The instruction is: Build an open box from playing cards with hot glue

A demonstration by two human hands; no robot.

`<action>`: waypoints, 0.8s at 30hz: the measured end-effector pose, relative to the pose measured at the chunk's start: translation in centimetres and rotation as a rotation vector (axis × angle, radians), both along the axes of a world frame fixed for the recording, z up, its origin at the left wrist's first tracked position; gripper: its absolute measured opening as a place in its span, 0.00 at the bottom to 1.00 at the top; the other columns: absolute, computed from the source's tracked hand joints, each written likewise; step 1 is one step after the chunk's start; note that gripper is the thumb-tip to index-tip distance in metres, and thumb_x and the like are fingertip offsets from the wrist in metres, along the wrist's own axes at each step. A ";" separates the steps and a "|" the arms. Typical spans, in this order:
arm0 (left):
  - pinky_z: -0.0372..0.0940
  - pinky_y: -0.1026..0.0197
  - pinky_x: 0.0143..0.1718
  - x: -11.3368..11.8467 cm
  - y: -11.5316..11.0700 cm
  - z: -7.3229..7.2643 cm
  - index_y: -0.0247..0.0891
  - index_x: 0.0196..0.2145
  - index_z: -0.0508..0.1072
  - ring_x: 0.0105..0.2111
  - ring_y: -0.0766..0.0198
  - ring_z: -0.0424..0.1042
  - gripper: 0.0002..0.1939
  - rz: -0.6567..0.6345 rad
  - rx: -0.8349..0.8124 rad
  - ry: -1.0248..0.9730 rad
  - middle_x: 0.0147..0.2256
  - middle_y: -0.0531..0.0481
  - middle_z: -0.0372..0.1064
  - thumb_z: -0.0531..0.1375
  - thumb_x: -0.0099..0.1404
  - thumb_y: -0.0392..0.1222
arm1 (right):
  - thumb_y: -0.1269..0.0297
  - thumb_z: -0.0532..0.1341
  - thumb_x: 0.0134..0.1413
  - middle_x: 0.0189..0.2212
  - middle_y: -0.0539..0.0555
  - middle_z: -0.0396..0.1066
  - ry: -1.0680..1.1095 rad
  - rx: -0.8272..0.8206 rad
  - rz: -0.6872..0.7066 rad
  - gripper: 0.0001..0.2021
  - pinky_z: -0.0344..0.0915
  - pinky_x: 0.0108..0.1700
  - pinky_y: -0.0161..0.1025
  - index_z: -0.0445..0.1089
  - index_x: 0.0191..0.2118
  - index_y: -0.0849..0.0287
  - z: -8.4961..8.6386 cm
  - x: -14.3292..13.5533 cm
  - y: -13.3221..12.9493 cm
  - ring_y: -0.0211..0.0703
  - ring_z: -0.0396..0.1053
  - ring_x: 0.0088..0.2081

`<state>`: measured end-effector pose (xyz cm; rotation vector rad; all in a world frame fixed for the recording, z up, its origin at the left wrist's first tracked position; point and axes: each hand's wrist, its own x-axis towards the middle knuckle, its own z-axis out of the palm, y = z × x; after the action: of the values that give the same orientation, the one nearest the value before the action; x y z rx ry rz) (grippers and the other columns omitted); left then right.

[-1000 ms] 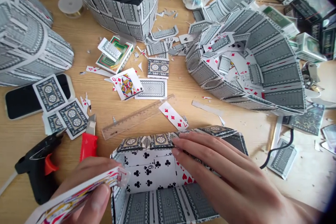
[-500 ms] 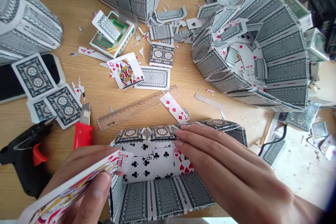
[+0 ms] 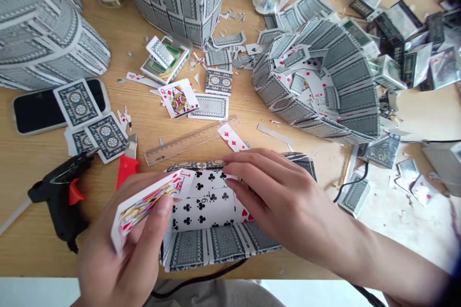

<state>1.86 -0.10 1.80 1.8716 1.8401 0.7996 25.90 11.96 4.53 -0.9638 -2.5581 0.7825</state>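
My left hand [image 3: 133, 235] pinches a jack of diamonds playing card [image 3: 151, 204], tilted, with its face up toward me. Just right of it lies a long box-like structure made of playing cards [image 3: 190, 249]. Clubs and hearts faces line its inside, and patterned backs cover its near wall. My right hand [image 3: 277, 192] has its bent fingers on the structure's far edge, hiding part of the hearts card there. A narrow cut strip of a diamonds card [image 3: 232, 138] and a clear ruler [image 3: 190, 141] lie beyond that edge.
Left are a black glue gun [image 3: 65, 196], a red utility knife [image 3: 127, 163] and a phone [image 3: 32, 110] partly under cards. Farther off stand a large oval card structure [image 3: 317, 81] and card towers [image 3: 180, 14]. Scraps and card boxes [image 3: 414, 62] lie about.
The view has shifted back, showing more of the table. My left hand has turned the jack more upright. My right fingers, flatter before, are now bent at the structure's far edge.
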 end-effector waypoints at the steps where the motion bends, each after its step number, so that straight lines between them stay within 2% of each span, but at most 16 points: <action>1: 0.84 0.47 0.44 0.0 0.0 -0.2 0.57 0.62 0.78 0.45 0.48 0.84 0.26 0.104 0.004 -0.069 0.49 0.49 0.82 0.62 0.72 0.33 | 0.76 0.59 0.73 0.47 0.63 0.83 -0.017 -0.012 -0.015 0.10 0.81 0.49 0.50 0.78 0.48 0.62 0.1 -0.3 0.1 0.53 0.81 0.47; 3: 0.82 0.52 0.45 0.0 -0.2 -0.7 0.53 0.55 0.82 0.42 0.53 0.83 0.17 0.264 0.028 -0.179 0.46 0.50 0.82 0.65 0.72 0.36 | 0.74 0.59 0.73 0.43 0.62 0.83 -0.060 -0.024 -0.046 0.09 0.79 0.45 0.48 0.78 0.47 0.62 0.3 -0.6 0.3 0.52 0.81 0.43; 4: 0.81 0.54 0.46 0.0 -0.3 -1.1 0.51 0.53 0.83 0.43 0.54 0.82 0.15 0.284 0.045 -0.194 0.45 0.50 0.82 0.66 0.72 0.38 | 0.74 0.59 0.73 0.42 0.61 0.83 -0.074 -0.016 -0.055 0.09 0.79 0.44 0.47 0.78 0.47 0.61 0.3 -0.7 0.3 0.51 0.80 0.42; 7: 0.78 0.57 0.47 0.3 -0.3 -1.8 0.45 0.52 0.83 0.44 0.56 0.81 0.11 0.296 0.105 -0.221 0.46 0.49 0.82 0.67 0.73 0.39 | 0.77 0.60 0.71 0.49 0.60 0.83 -0.074 0.059 -0.007 0.13 0.78 0.48 0.47 0.79 0.53 0.59 0.0 -0.6 0.2 0.51 0.80 0.47; 11: 0.77 0.59 0.43 0.6 0.4 -2.1 0.42 0.50 0.82 0.40 0.58 0.81 0.08 0.276 0.176 -0.235 0.42 0.49 0.82 0.66 0.75 0.41 | 0.77 0.58 0.73 0.58 0.61 0.81 -0.062 0.222 0.093 0.16 0.79 0.52 0.51 0.79 0.57 0.60 -0.7 -0.3 0.1 0.55 0.80 0.53; 15: 0.75 0.60 0.40 0.9 1.2 -1.7 0.41 0.46 0.80 0.37 0.60 0.80 0.06 0.235 0.206 -0.233 0.38 0.50 0.80 0.64 0.77 0.43 | 0.74 0.55 0.77 0.58 0.62 0.81 -0.077 0.379 0.135 0.15 0.79 0.51 0.52 0.81 0.54 0.63 -1.1 -0.4 -0.1 0.55 0.80 0.53; 20: 0.74 0.59 0.41 1.1 1.6 -1.9 0.42 0.45 0.79 0.37 0.59 0.80 0.08 0.218 0.202 -0.307 0.38 0.50 0.80 0.62 0.78 0.46 | 0.76 0.53 0.78 0.55 0.62 0.83 -0.101 0.518 0.199 0.17 0.79 0.47 0.50 0.81 0.52 0.65 -1.2 -0.6 -0.2 0.54 0.82 0.51; 24: 0.74 0.58 0.44 1.1 1.7 -2.4 0.43 0.46 0.79 0.39 0.58 0.80 0.08 0.209 0.223 -0.356 0.39 0.50 0.80 0.62 0.78 0.47 | 0.76 0.52 0.78 0.56 0.62 0.83 -0.090 0.513 0.240 0.18 0.79 0.47 0.50 0.82 0.51 0.64 -1.6 -0.8 -0.3 0.54 0.82 0.50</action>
<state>2.94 1.62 -0.57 1.5445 1.7912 1.3631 25.13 11.67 2.90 -0.5466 -2.7732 0.1103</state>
